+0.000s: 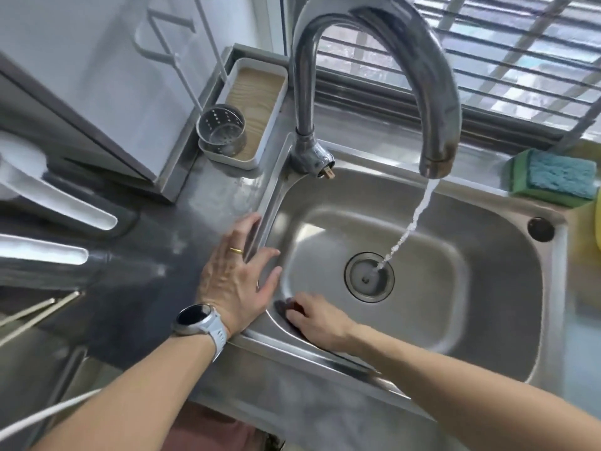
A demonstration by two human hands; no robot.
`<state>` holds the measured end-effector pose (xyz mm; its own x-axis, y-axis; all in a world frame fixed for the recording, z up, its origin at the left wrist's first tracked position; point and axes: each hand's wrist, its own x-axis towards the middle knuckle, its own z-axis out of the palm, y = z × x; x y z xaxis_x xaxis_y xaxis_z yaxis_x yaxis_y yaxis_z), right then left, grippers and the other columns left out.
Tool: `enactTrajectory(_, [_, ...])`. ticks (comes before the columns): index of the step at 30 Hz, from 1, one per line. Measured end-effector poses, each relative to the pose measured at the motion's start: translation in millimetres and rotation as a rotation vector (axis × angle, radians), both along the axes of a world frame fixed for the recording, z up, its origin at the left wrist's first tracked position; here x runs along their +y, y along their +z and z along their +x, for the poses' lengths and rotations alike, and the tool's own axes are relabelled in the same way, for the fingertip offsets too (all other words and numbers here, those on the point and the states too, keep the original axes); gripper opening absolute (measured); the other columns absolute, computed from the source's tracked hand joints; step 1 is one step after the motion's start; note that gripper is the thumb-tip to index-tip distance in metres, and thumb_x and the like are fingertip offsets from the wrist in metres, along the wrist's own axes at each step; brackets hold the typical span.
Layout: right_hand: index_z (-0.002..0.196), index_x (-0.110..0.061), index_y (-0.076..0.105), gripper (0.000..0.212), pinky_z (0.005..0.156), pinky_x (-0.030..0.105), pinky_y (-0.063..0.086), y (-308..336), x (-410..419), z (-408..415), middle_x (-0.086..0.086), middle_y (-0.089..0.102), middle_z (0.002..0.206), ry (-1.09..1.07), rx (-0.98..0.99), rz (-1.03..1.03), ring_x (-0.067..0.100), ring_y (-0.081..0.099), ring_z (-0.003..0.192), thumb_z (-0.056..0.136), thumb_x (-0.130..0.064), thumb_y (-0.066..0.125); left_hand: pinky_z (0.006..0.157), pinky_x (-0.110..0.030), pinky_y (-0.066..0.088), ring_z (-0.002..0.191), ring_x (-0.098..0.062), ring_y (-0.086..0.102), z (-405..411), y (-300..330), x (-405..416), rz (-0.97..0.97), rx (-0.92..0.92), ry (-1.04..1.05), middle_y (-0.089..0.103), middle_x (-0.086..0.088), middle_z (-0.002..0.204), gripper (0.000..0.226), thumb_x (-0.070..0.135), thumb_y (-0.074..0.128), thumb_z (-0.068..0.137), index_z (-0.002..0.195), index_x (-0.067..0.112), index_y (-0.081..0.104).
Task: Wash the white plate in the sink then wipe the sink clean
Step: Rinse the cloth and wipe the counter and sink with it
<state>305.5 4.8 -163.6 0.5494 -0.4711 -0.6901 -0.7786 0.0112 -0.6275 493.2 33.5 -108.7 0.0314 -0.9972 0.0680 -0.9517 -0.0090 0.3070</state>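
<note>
Steel countertop (182,222) runs along the left and front, dull grey with water marks. Window (507,56) behind, with horizontal bars and daylight coming through; pale wall (81,60) at upper left. White tray (257,109) with wood-look base sits on the back ledge holding a perforated metal cup (222,130); green-blue sponge (557,177) on the right ledge.

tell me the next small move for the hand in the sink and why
Probably slide the right hand along the near wall of the sink toward the drain. It presses something dark into the near-left corner, water is running, and the rest of the basin looks unwiped.
</note>
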Motion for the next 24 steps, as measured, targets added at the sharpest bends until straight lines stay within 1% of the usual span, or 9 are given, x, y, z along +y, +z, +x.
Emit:
enactTrajectory(2, [0.105,-0.027,0.057,0.035,0.082,0.032,0.042,3.1,1.4,-69.8,0.008,0.062,0.114,0.153,0.107,-0.007,0.028,0.060,0.102,0.092,-0.055,0.042,0.109,-0.044,0.047,0.142,-0.031,0.041,0.6,0.5,1.0,0.006,-0.002,0.001,0.038,-0.013,0.157,0.023,0.038,0.070,0.088,0.105,0.023,0.076])
enactTrajectory(4, [0.112,-0.027,0.058,0.037,0.086,0.032,0.044,10.6,0.6,-142.2,0.005,0.063,0.119,0.270,0.321,-0.047,0.026,0.060,0.106,0.094,-0.055,0.041,0.110,-0.045,0.046,0.143,-0.032,0.041,1.4,1.3,0.4,0.003,0.003,-0.015,0.037,-0.013,0.156,0.023,0.038,0.069,0.089,0.104,0.023,0.076])
enactTrajectory(7, [0.127,-0.026,0.055,0.034,0.101,0.035,0.043,16.1,-11.4,-215.2,0.010,0.049,0.142,0.480,0.681,-0.310,0.032,0.051,0.123,0.099,-0.038,0.040,0.106,-0.049,0.049,0.144,-0.034,0.041,0.2,2.8,-0.2,-0.005,0.011,-0.012,0.039,-0.014,0.155,0.025,0.040,0.064,0.090,0.104,0.022,0.076])
enactTrajectory(9, [0.133,-0.018,0.051,0.037,0.097,0.039,0.048,3.0,-28.9,-220.7,0.013,0.042,0.143,0.511,0.758,-0.477,0.034,0.049,0.121,0.098,-0.021,0.041,0.105,-0.049,0.050,0.144,-0.034,0.041,-0.7,3.9,-0.5,-0.013,0.006,-0.003,0.039,-0.014,0.155,0.028,0.041,0.061,0.090,0.103,0.022,0.076])
enactTrajectory(10, [0.134,-0.014,0.049,0.038,0.093,0.041,0.051,-4.2,-39.0,-210.7,0.016,0.041,0.140,0.408,0.754,-0.515,0.036,0.051,0.117,0.097,-0.017,0.042,0.105,-0.050,0.051,0.143,-0.034,0.041,-0.4,4.1,-0.6,-0.012,0.002,-0.008,0.039,-0.014,0.155,0.028,0.042,0.061,0.090,0.103,0.022,0.076])
enactTrajectory(13, [0.128,-0.007,0.052,0.035,0.090,0.045,0.052,-38.0,-84.3,-161.2,0.027,0.043,0.133,-0.170,0.577,-0.602,0.045,0.054,0.106,0.096,-0.020,0.054,0.104,-0.051,0.052,0.143,-0.034,0.041,0.2,3.0,-2.3,-0.019,-0.002,-0.014,0.037,-0.013,0.155,0.027,0.041,0.065,0.088,0.103,0.022,0.076])
enactTrajectory(17, [0.134,-0.007,0.048,0.044,0.102,0.041,0.041,-44.8,-117.5,-47.0,0.025,0.036,0.145,-0.711,0.229,-0.516,0.043,0.046,0.124,0.097,-0.029,0.058,0.103,-0.050,0.052,0.143,-0.034,0.042,1.0,-0.6,-0.6,-0.025,-0.013,-0.014,0.036,-0.012,0.155,0.025,0.040,0.066,0.088,0.103,0.023,0.076])
enactTrajectory(21, [0.132,-0.008,0.050,0.038,0.099,0.035,0.041,-33.2,-95.9,61.0,0.019,0.039,0.138,-0.694,-0.021,-0.341,0.037,0.047,0.123,0.096,-0.020,0.056,0.108,-0.052,0.047,0.144,-0.035,0.040,3.9,-4.3,-1.5,-0.030,-0.038,-0.039,0.037,-0.015,0.155,0.027,0.038,0.066,0.088,0.106,0.021,0.076])
enactTrajectory(24, [0.130,-0.005,0.047,0.040,0.098,0.032,0.043,-30.4,-59.5,79.0,0.013,0.037,0.133,-0.557,-0.009,-0.319,0.034,0.050,0.114,0.091,-0.006,0.050,0.111,-0.052,0.045,0.144,-0.036,0.040,4.0,-6.2,-1.5,-0.033,-0.038,-0.040,0.039,-0.017,0.155,0.027,0.037,0.067,0.088,0.107,0.021,0.076])
